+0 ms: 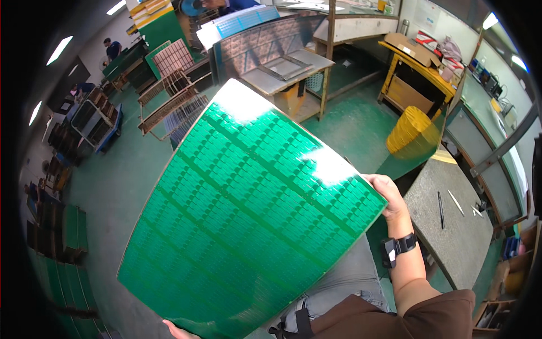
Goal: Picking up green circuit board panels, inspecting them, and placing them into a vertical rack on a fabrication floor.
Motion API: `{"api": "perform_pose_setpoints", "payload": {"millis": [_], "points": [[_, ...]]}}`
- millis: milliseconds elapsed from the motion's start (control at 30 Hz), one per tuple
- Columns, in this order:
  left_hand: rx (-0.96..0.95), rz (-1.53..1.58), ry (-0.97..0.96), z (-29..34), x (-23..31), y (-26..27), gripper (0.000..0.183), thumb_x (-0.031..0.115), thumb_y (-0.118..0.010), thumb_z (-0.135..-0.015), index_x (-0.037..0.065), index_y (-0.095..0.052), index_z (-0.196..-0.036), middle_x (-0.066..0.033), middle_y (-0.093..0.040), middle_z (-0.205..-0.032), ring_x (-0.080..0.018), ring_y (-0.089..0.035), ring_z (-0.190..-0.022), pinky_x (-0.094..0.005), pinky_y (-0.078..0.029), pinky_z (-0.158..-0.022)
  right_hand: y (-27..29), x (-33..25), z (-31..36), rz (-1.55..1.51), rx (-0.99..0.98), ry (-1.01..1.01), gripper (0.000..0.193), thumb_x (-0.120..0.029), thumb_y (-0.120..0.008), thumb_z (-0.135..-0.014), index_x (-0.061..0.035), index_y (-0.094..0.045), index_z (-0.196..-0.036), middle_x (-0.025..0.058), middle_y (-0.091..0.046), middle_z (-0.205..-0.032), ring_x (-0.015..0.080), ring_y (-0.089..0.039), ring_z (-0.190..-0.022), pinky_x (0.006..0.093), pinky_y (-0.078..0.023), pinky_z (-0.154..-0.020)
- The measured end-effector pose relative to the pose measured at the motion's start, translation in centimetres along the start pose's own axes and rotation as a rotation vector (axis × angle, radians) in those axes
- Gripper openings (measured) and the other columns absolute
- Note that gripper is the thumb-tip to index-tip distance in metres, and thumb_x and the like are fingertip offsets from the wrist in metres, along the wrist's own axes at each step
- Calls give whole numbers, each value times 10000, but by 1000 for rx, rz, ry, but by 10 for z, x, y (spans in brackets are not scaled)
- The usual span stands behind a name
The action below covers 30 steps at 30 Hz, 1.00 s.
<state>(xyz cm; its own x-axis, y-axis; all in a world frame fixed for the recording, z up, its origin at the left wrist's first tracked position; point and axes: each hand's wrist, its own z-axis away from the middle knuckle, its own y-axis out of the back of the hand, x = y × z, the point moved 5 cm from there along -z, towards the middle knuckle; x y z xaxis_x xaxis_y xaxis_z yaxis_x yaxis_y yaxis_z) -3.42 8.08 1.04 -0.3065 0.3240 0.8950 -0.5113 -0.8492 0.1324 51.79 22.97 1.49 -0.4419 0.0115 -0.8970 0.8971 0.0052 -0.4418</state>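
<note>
A large green circuit board panel [243, 203], printed with rows of repeated dark patterns, is held up in front of me, tilted. Bright glare washes out its far corner and part of its right edge. My right hand [387, 195] grips the right corner, thumb on the upper edge and the fingers mostly hidden behind. At the near left edge my left hand [179, 330] shows only in part, closed on the panel's rim at the bottom of the view. A black band with a small box [398, 248] is strapped round my right wrist.
To my right stands a grey-topped table [451, 237] with a black pen [441, 210] and thin white tools. A yellow bin [411, 131] and a yellow workbench [420, 68] are beyond. Ahead are a metal-topped stand [285, 70] and wire racks [169, 101]; other people work far left.
</note>
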Motion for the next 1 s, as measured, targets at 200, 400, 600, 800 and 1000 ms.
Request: {"api": "perform_pose_setpoints", "payload": {"millis": [200, 400, 600, 800, 1000], "points": [[35, -85, -15, 21, 14, -8, 628, 455, -373, -904, -47, -365, -1281, -196, -406, -1302, -327, -437, -1120, -400, -348, -962, 0, 3, 1, -13, 15, -16, 425, -264, -511, -894, 94, -539, -1121, 130, -626, -1010, 142, -599, -877, 258, -471, -789], [3, -107, -50, 14, 11, -3, 640, 456, -372, -905, -45, -334, -1302, -197, -366, -1337, -330, -413, -1151, -399, -311, -994, -4, 0, 4, -1, -12, -10, 432, -272, -506, -896, 92, -537, -1126, 143, -610, -1051, 162, -594, -911, 281, -466, -821], [-53, -105, -72, 2, 7, 0, 665, 472, -371, -902, -42, -304, -1319, -195, -318, -1370, -331, -374, -1192, -408, -288, -1013, 0, 3, 2, -48, -10, -16, 430, -264, -532, -883, 94, -538, -1121, 145, -608, -1053, 171, -594, -921, 291, -463, -838], [-47, -28, -170, -17, 17, 11, 599, 433, -403, -912, -52, -373, -1263, -160, -398, -1290, -262, -425, -1124, -354, -333, -961, 4, 6, -3, 62, 10, -77, 403, -206, -611, -827, 76, -554, -1110, 137, -612, -1042, 172, -591, -932, 285, -458, -846], [-91, 180, -475, -75, 31, 36, 435, 331, -450, -931, -50, -480, -1139, -94, -520, -1124, -155, -472, -1022, -288, -366, -910, -6, -35, -30, 427, -194, -288, 415, -217, -594, -856, -46, -470, -1212, -65, -526, -728, 12, -476, -586, 148, -394, -518]]}}
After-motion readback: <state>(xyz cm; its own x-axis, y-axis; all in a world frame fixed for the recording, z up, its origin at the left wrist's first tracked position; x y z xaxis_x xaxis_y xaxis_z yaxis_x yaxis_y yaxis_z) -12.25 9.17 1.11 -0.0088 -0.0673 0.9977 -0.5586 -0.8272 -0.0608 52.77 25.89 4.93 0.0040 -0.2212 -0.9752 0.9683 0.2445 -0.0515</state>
